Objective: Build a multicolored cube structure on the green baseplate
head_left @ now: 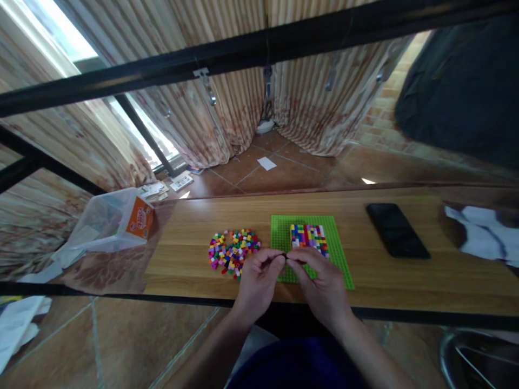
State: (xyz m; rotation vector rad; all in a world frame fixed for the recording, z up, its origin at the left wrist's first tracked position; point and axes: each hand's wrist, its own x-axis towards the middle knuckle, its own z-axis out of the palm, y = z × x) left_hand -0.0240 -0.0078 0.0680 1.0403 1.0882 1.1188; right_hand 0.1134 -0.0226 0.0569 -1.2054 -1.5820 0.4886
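My left hand (257,281) and my right hand (320,283) meet over the near edge of a green baseplate (338,254) on the wooden table. Both pinch at one tiny dark piece (286,256) between their fingertips; I cannot make out what it is. On the baseplate sits a block of multicoloured small bricks (308,237), just beyond my right hand. A loose pile of coloured bricks (232,249) lies left of the plate, close to my left hand.
A black phone (396,229) lies flat to the right. A clear plastic container with an orange label (115,220) rests at the table's left end. A white and dark cloth (482,232) is at the far right. Black frame bars cross above.
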